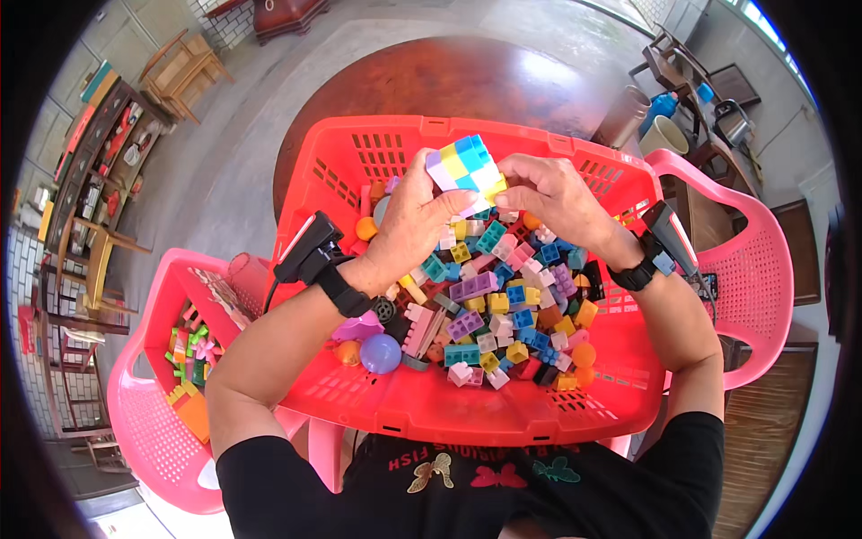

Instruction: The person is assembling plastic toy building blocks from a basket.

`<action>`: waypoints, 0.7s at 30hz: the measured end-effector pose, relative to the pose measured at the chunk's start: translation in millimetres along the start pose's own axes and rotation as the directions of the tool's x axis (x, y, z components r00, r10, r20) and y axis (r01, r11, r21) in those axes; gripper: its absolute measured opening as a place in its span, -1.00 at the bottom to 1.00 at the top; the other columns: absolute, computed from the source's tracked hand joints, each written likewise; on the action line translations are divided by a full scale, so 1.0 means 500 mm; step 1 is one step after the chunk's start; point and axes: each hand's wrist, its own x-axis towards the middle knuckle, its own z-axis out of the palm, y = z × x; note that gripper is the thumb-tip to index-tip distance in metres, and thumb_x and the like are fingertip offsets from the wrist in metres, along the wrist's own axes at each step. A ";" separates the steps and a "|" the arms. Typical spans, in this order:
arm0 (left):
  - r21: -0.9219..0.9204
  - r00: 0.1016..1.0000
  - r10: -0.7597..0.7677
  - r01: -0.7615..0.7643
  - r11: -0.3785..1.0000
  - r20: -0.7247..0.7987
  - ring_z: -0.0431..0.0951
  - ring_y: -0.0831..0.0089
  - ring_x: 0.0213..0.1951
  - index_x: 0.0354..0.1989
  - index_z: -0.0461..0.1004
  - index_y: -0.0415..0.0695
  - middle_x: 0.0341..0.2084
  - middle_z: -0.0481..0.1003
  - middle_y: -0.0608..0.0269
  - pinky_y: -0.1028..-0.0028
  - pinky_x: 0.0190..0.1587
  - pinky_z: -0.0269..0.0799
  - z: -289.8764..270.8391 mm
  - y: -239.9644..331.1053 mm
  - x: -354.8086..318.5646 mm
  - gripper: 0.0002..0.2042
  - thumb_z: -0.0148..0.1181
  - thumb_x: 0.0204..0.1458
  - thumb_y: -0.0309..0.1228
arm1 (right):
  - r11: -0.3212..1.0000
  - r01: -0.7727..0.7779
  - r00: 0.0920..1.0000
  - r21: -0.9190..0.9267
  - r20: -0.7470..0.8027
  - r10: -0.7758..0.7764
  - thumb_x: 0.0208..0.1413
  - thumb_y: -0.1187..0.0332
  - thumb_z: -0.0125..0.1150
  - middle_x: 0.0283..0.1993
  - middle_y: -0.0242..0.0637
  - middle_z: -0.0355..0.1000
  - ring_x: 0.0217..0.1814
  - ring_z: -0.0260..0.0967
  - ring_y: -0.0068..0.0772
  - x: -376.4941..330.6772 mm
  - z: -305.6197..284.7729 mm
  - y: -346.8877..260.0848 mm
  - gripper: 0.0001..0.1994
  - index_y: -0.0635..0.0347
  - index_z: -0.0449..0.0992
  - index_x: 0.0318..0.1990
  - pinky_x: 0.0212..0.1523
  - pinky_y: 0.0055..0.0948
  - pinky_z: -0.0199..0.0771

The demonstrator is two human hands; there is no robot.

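Basically, blk shirt (pixel 359 503) w/ red lettering (pixel 555 450) nearest; then red basket (pixel 386 419) of mixed blocks (pixel 474 287); above its far half, L hand (pixel 411 211) grips block stack (pixel 462 171), R hand (pixel 557 193) pinches its yellow corner, fingers narrow, wrists apart; beyond, round brown counter (pixel 395 81), grey floor (pixel 215 180), wooden chair (pixel 184 79).

The block stack (pixel 465 169) hides part of the left hand (pixel 406 220).

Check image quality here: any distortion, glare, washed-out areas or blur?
All in the head view: straight edges bow toward the black rim; pale glare lies across the far right of the round brown wooden table; white parts of the multicoloured plastic block stack look nearly washed out; the loose coloured plastic blocks look reasonably sharp.
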 end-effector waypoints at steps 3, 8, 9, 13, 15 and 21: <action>-0.065 1.000 -0.010 0.009 0.998 -0.021 0.45 0.52 -0.15 -0.04 0.19 -0.24 -0.16 0.41 0.19 0.51 -0.12 0.44 0.006 0.011 -0.006 -0.69 0.12 0.12 -0.47 | 0.989 0.146 0.988 -0.003 -0.046 -0.146 0.07 0.42 0.16 -0.50 -0.10 0.42 -0.48 0.42 -0.27 0.000 -0.003 -0.010 -0.81 0.30 0.44 -0.17 -0.46 -0.31 0.35; -0.235 0.990 -0.136 0.125 0.964 -0.031 0.43 0.50 -0.08 0.07 0.21 -0.24 -0.10 0.40 0.22 0.47 -0.02 0.40 0.013 0.020 -0.014 -0.64 0.10 0.12 -0.47 | 0.964 0.013 1.000 0.267 0.016 -0.018 0.10 0.40 0.17 -0.43 -0.28 0.45 -0.44 0.42 -0.54 0.002 0.007 -0.003 -0.82 0.27 0.44 -0.18 -0.40 -0.53 0.44; -0.238 0.990 -0.138 0.128 0.963 -0.028 0.43 0.50 -0.08 0.07 0.21 -0.24 -0.10 0.40 0.22 0.47 -0.02 0.40 0.014 0.019 -0.012 -0.64 0.10 0.12 -0.47 | 0.964 0.008 1.000 0.267 0.015 -0.013 0.10 0.40 0.17 -0.43 -0.28 0.45 -0.44 0.42 -0.54 0.003 0.010 -0.002 -0.82 0.27 0.44 -0.18 -0.40 -0.53 0.44; -0.107 0.996 -0.009 0.000 0.994 -0.084 0.47 0.53 -0.17 -0.03 0.22 -0.21 -0.19 0.42 0.22 0.51 -0.16 0.46 0.012 0.008 0.008 -0.70 0.12 0.13 -0.44 | 0.823 0.001 0.997 0.568 -0.067 0.044 0.15 0.36 0.17 -0.26 -0.38 0.43 -0.32 0.41 -0.63 0.018 0.007 0.019 -0.76 0.20 0.34 -0.08 -0.30 -0.63 0.47; -0.171 0.991 -0.109 0.094 0.981 -0.079 0.48 0.51 -0.16 -0.04 0.22 -0.21 -0.19 0.42 0.21 0.47 -0.16 0.48 0.006 -0.004 0.013 -0.70 0.14 0.12 -0.41 | 0.849 -0.048 0.997 0.526 -0.021 0.070 0.15 0.36 0.17 -0.28 -0.37 0.41 -0.32 0.41 -0.64 0.023 0.015 0.044 -0.80 0.20 0.32 -0.16 -0.30 -0.63 0.47; -0.362 0.910 -0.384 0.415 0.835 0.156 0.50 0.32 -0.06 0.02 0.26 -0.13 -0.06 0.43 0.14 0.23 -0.09 0.50 -0.042 -0.012 0.052 -0.63 -0.10 0.23 -0.10 | 0.940 0.028 1.000 0.341 -0.020 -0.023 0.16 0.37 0.15 -0.33 -0.39 0.43 -0.35 0.41 -0.62 0.039 0.005 0.092 -0.85 0.18 0.34 -0.20 -0.32 -0.60 0.45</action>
